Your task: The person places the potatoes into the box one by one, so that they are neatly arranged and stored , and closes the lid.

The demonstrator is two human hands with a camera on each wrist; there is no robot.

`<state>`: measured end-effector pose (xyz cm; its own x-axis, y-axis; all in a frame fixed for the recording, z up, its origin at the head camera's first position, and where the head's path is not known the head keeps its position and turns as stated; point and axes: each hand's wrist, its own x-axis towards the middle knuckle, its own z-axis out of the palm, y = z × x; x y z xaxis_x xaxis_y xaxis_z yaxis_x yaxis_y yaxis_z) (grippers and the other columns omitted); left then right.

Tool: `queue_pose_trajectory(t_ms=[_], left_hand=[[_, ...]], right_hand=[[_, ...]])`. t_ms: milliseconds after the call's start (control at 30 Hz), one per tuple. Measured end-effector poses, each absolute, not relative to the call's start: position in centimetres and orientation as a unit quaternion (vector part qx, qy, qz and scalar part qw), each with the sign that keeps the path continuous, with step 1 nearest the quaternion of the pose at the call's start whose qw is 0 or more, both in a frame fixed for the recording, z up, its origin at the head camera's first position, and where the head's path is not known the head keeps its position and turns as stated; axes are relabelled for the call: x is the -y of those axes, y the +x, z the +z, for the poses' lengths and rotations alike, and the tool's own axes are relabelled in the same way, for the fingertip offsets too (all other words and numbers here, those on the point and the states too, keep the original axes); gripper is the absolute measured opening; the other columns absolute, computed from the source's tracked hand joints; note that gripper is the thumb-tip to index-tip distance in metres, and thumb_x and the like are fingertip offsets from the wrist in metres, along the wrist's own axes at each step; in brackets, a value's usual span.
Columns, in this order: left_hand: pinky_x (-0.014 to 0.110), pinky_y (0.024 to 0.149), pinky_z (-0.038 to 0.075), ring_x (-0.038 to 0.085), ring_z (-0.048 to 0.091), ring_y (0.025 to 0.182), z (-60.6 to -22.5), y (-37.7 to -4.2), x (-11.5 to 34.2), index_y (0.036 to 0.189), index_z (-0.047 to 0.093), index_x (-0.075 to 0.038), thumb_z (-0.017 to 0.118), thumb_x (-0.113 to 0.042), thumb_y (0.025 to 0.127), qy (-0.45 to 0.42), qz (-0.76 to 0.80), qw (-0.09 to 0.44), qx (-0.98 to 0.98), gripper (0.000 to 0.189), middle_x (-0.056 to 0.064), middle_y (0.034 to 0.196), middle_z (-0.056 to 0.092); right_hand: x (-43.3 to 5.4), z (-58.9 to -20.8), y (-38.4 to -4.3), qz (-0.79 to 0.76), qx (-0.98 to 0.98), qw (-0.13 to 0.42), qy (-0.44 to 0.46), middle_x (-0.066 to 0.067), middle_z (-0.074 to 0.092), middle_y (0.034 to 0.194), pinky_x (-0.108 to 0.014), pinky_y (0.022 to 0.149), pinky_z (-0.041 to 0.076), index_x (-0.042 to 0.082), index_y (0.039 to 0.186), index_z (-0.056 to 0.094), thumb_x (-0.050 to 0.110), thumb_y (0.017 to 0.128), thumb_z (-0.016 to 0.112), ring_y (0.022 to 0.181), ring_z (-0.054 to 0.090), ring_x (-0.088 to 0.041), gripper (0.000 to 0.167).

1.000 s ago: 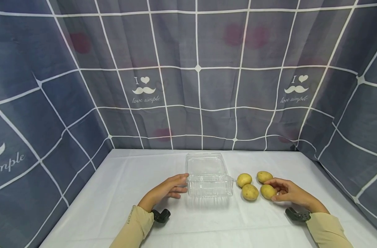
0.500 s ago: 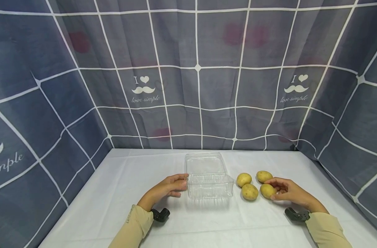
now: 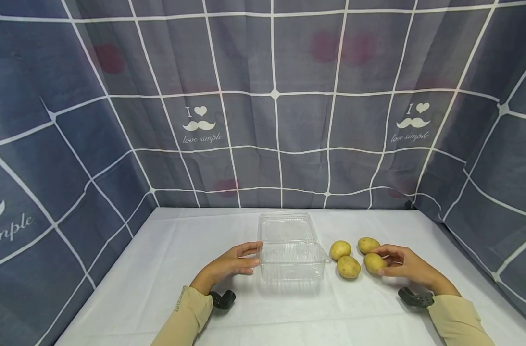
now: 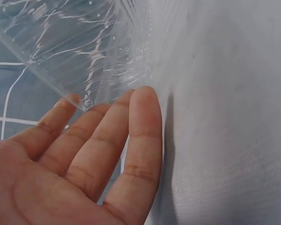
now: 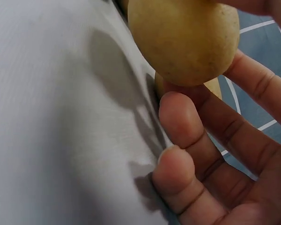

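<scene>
A clear plastic clamshell container [image 3: 293, 269] stands with its lid [image 3: 285, 228] folded back behind it. At its left side my left hand [image 3: 232, 264] touches the edge with fairly straight fingers; the left wrist view shows the fingertips [image 4: 145, 101] against the clear plastic [image 4: 79, 51]. My right hand [image 3: 407, 264] pinches a yellow potato [image 3: 374, 264] between thumb and fingers. In the right wrist view this potato [image 5: 182, 40] appears slightly off the white cloth, its shadow lying apart from it. Close by lie three more potatoes: one at the back [image 3: 368, 245] and two nearer the container.
The two potatoes nearer the container, a smaller one [image 3: 340, 251] and a larger one [image 3: 348, 267], lie just right of it. White cloth [image 3: 332, 317] covers the table. Dark checked curtains [image 3: 306, 120] close off the back and both sides.
My right hand has raised the pinched potato slightly. The container's base has shifted or tipped a little toward me, with my left hand still at its side.
</scene>
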<state>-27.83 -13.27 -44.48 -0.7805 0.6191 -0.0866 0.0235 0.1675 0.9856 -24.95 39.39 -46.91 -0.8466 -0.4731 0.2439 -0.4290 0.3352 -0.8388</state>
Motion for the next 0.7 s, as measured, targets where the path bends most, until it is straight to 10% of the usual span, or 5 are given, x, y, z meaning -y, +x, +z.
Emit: queue_pose_trajectory(t_ms=[700], left_hand=[[0.045, 0.109, 0.054, 0.055, 0.033, 0.154, -44.9, -28.0, 13.7, 0.167, 0.029, 0.005, 0.079, -0.019, 0.094, 0.228, 0.606, 0.256, -0.718, 0.091, 0.026, 0.176, 0.022]], right_hand=[[-37.5, -45.4, -24.7, -0.502, -0.819, -0.063, -0.272, 0.021, 0.070, 0.124, -0.020, 0.077, 0.056, -0.015, 0.129, 0.064, -0.015, 0.085, 0.080, 0.101, 0.066, -0.004, 0.047]])
